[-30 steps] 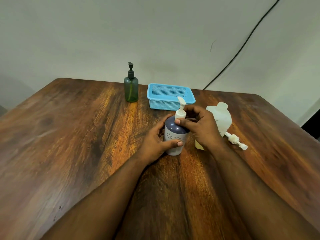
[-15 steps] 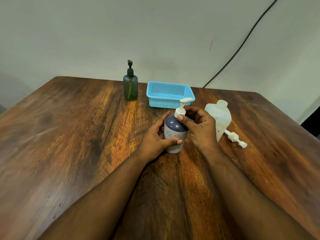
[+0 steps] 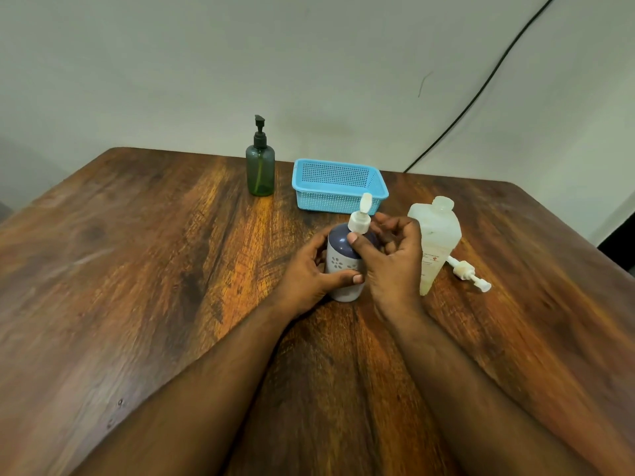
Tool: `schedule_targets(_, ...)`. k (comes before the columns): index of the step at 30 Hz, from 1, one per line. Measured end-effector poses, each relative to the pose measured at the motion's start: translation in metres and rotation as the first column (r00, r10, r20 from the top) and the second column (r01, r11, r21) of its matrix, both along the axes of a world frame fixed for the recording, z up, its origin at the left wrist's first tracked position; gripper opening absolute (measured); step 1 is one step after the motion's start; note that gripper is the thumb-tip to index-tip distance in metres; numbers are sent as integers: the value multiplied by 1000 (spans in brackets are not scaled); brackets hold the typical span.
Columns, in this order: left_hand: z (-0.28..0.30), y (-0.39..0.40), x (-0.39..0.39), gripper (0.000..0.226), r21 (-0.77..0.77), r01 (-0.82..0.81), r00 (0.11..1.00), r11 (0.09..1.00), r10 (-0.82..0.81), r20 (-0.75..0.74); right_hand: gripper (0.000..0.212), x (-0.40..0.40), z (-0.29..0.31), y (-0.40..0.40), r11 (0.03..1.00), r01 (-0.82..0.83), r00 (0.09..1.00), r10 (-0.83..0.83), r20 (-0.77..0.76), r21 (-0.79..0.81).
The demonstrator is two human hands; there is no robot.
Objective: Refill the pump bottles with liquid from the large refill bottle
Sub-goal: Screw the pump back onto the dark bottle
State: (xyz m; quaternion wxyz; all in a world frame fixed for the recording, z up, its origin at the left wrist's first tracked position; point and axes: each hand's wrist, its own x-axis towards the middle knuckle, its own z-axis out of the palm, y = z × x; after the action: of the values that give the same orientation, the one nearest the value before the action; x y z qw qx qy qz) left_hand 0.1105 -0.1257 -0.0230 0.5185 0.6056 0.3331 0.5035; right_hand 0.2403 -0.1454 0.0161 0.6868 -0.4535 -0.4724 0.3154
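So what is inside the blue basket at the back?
Nothing shows inside the blue basket: only its perforated far and side walls are visible. Its near wall hides the floor, and the pump head of the purple bottle overlaps its front rim, so something low could lie unseen.

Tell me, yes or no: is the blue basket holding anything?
No. The blue basket shows only its bare mesh floor and walls, with nothing inside.

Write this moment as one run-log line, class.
left hand: holds purple pump bottle | right hand: pinches its pump collar | refill bottle: uncapped, upright
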Motion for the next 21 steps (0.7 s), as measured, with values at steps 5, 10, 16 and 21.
schedule_targets(5,1,0,1,79,0,-7,1000,1000,7,-4,33,9,4,4,992,-86,986,99,136,-96)
schedule_targets(10,-1,3,0,79,7,-3,1000,1000,3,6,36,12,16,5,990,17,983,9,186,-138)
schedule_targets(16,-2,5,0,79,-6,2,1000,1000,-2,3,27,18,26,7,943,-260,943,294,156,-208)
schedule_targets(21,1,1,0,76,29,0,999,1000,2,-42,40,5,25,11,975,22,952,47,303,-220)
